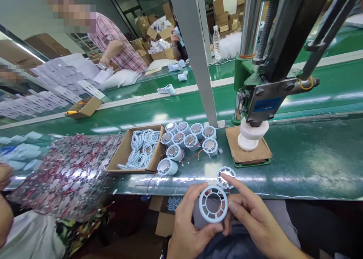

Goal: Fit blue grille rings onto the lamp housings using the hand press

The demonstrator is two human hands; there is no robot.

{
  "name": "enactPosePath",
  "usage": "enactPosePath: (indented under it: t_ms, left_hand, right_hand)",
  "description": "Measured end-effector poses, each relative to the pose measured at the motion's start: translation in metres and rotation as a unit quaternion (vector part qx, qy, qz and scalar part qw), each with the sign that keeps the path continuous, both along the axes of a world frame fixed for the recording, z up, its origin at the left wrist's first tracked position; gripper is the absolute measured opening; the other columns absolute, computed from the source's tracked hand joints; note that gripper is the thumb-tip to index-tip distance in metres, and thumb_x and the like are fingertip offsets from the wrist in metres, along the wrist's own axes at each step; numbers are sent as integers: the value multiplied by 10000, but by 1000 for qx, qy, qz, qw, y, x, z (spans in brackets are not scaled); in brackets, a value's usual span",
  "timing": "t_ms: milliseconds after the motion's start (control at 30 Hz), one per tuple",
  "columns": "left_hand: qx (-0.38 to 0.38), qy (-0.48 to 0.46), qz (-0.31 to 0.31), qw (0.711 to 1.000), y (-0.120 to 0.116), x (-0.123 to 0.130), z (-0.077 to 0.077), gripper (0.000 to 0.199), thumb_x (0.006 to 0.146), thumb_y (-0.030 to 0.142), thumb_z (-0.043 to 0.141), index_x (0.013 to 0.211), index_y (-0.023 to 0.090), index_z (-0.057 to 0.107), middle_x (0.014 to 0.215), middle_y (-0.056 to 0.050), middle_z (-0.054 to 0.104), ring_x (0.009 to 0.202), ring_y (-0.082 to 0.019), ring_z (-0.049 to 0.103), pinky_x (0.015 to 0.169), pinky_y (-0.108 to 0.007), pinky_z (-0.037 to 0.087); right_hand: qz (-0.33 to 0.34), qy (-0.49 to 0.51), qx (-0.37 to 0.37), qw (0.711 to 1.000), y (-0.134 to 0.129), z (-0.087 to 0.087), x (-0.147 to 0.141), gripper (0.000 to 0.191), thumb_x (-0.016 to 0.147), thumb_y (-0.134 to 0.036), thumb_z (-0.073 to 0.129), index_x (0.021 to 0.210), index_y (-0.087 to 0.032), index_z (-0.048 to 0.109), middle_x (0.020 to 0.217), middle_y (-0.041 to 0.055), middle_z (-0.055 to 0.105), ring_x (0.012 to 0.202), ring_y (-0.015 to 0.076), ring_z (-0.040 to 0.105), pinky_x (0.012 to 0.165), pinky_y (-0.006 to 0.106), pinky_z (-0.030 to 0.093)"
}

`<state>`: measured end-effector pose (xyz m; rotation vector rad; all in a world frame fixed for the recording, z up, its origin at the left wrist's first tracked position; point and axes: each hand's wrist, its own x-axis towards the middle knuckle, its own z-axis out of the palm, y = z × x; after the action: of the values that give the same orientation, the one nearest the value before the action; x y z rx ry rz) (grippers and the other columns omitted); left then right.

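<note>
A light blue spoked ring (213,203) is held up in front of my lap by my left hand (190,223), its thumb and fingers around the edge. My right hand (249,213) pinches the ring's right edge between thumb and fingers, with the index finger stretched out over a round blue part (226,177) at the bench edge. Several blue cylinders (178,138) with silver discs and thin wires stand beyond my hands. Left of them, a cardboard box (159,158) holds many blue rings.
A green press with a white head (254,129) stands over a cardboard pad (231,138) at right. Wired parts (70,172) cover the bench at left. A person in a plaid shirt (116,36) works across the green conveyor (133,117). A grey post (198,62) rises mid-bench.
</note>
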<state>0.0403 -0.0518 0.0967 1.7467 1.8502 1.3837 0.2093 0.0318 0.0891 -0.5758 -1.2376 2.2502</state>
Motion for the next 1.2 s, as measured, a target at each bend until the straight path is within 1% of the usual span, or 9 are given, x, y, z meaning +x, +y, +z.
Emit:
enactPosePath:
  t_ms: [167, 267, 400, 533, 667, 733, 900, 1067, 1200]
  left_hand:
    - [5, 26, 8, 1000, -3, -1, -1, 626, 857, 698, 629, 1297, 253, 642, 1116, -98, 766, 981, -272, 767, 833, -347, 641]
    - [2, 54, 15, 998, -9, -5, -8, 651, 865, 723, 590, 1328, 267, 627, 1146, -97, 774, 1029, -281, 763, 867, -361, 638]
    - [-27, 85, 21, 996, -16, -12, -17, 679, 857, 726, 597, 1365, 276, 613, 1238, -105, 756, 1117, -305, 739, 909, -383, 630]
    - [-38, 72, 7, 997, -19, -14, -22, 691, 857, 726, 596, 1377, 271, 608, 1247, -110, 751, 1124, -307, 737, 922, -387, 627]
    - [-43, 59, 22, 997, -22, -13, -24, 665, 853, 713, 613, 1356, 277, 636, 1261, -114, 744, 1124, -313, 734, 936, -400, 620]
    - [-32, 42, 21, 998, -22, -12, -24, 637, 861, 690, 625, 1350, 282, 642, 1243, -110, 750, 1101, -302, 743, 931, -387, 621]
    - [-3, 9, -10, 1000, -21, -12, -24, 590, 882, 610, 666, 1375, 290, 618, 1206, -96, 753, 1060, -269, 751, 920, -343, 617]
    - [-19, -21, -27, 999, -23, -14, -35, 532, 933, 525, 647, 1385, 245, 623, 1241, -131, 727, 1070, -276, 738, 936, -345, 601]
    - [-33, -50, -42, 997, -28, -18, -37, 543, 921, 529, 662, 1390, 257, 623, 1261, -127, 717, 1117, -287, 712, 974, -360, 575]
  right_hand:
    - [-2, 0, 14, 1000, -2, -1, 1, 701, 993, -546, 561, 1574, -216, 349, 719, 2, 656, 666, 159, 670, 723, 339, 561]
    - [-5, 6, 32, 999, -5, -2, 2, 679, 1004, -532, 545, 1574, -215, 356, 716, 12, 674, 669, 162, 673, 719, 336, 559]
    - [-16, 17, 51, 998, -6, -3, 3, 624, 1016, -506, 541, 1554, -227, 393, 736, 17, 689, 673, 152, 681, 713, 319, 556]
    - [-22, 23, 56, 998, -7, -1, 3, 587, 1026, -478, 534, 1549, -244, 407, 746, 17, 695, 676, 145, 685, 708, 307, 561]
    - [-21, 17, 62, 998, -8, 0, 2, 576, 1028, -472, 525, 1546, -241, 421, 754, 26, 704, 687, 149, 690, 721, 315, 569]
    - [-20, 12, 65, 998, -8, 0, 2, 565, 1029, -473, 520, 1537, -239, 438, 764, 34, 716, 697, 155, 699, 732, 323, 574]
    - [-24, 8, 83, 996, -6, -3, 2, 543, 1028, -497, 516, 1505, -240, 490, 775, 43, 727, 686, 155, 707, 714, 310, 580]
    - [-7, -6, 158, 987, -3, 5, 1, 442, 1038, -488, 490, 1341, -207, 646, 791, 61, 744, 678, 148, 711, 676, 261, 584]
    - [-11, -33, 226, 973, 0, 10, -2, 393, 1052, -420, 466, 1292, -185, 671, 792, 55, 758, 650, 132, 718, 651, 218, 586]
